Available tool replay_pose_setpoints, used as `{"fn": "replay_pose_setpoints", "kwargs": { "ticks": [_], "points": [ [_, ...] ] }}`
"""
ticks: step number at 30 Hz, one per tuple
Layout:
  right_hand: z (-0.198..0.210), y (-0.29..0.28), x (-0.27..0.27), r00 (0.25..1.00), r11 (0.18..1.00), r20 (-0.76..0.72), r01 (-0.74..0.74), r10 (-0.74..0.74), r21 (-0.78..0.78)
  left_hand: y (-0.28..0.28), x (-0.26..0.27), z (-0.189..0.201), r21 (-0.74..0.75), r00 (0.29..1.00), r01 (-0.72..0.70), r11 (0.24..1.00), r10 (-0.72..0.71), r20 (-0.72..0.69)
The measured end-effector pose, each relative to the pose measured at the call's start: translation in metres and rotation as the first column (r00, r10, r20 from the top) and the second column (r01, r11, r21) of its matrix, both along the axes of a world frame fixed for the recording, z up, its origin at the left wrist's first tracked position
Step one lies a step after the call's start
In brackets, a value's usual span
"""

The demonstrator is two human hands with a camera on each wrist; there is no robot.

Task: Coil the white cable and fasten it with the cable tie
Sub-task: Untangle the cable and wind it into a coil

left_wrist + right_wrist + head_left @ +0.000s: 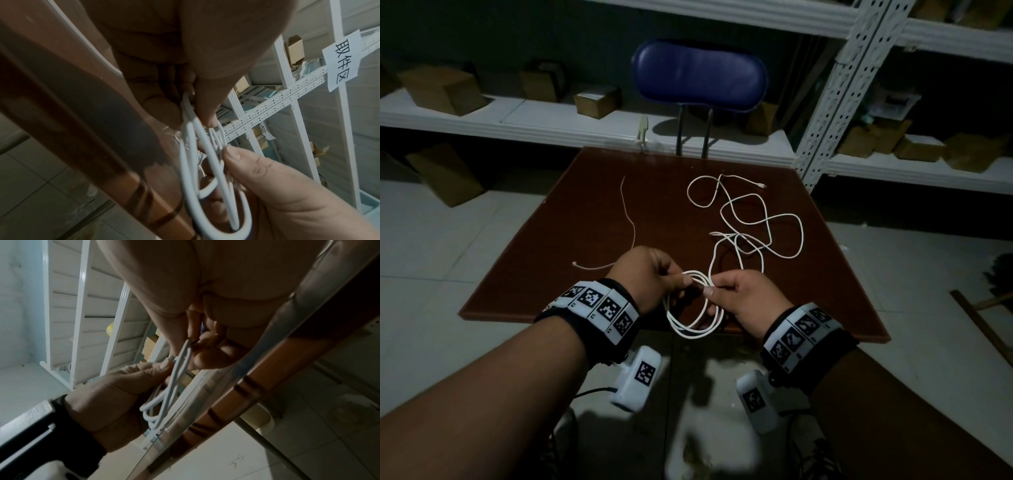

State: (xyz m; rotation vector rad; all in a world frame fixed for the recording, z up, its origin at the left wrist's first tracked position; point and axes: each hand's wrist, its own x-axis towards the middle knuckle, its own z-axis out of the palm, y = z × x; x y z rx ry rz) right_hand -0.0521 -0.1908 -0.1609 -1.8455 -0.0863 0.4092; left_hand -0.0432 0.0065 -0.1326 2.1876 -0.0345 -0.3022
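Both hands [645, 275] [744, 296] pinch the white cable [693, 310]; a shelf label [342, 59] reads "取件区".

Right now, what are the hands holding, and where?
Both hands, left and right, pinch the white cable at the top of its coiled loops; the rest lies loose on the table.

Loose loops of thin white cable [763, 222] sprawl over the right-centre of the dark brown wooden table [592, 219], reaching toward its far right corner. A thin pale cable tie [628, 216] lies in a long curve at left-centre. Bare tabletop shows between tie and cable, along the left side, and on the right near edge. Blue padded chair back [698, 75] stands just behind the far edge. White perforated metal shelf upright [835, 96] stands close to the far right corner.
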Motion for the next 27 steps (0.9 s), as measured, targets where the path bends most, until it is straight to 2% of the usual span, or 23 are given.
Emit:
{"fn": "replay_pose_setpoints", "kwargs": {
  "ticks": [9,14,16,18,21,25,27],
  "points": [
    [0.002,-0.005,-0.001,0.996,0.979,0.054,-0.064,0.075,-0.192,-0.002,-0.002,-0.002,-0.08,1.0,0.029,0.996,-0.029,-0.002],
    [0.004,-0.008,0.0,0.984,0.926,0.102,-0.096,0.142,-0.365,-0.001,-0.003,-0.002,-0.059,0.993,0.118,0.991,-0.119,-0.013],
    [0.007,-0.009,0.001,0.975,0.903,0.123,-0.121,0.187,-0.412,0.003,0.001,-0.004,0.049,0.978,0.197,0.979,-0.199,0.057],
    [0.01,-0.01,0.0,0.961,0.877,0.142,-0.148,0.236,-0.457,0.004,0.002,-0.001,0.173,0.933,0.322,0.931,-0.343,0.108],
    [0.011,-0.01,-0.002,0.942,0.851,0.168,-0.173,0.29,-0.496,0.002,0.001,-0.002,0.293,0.881,0.426,0.856,-0.466,0.081],
    [0.01,-0.011,-0.003,0.934,0.837,0.19,-0.167,0.304,-0.521,0.0,0.003,-0.006,0.31,0.893,0.414,0.856,-0.448,0.045],
    [0.009,-0.012,-0.003,0.936,0.843,0.207,-0.142,0.285,-0.519,0.001,0.007,-0.005,0.371,0.896,0.394,0.841,-0.442,0.051]
  ]
}}
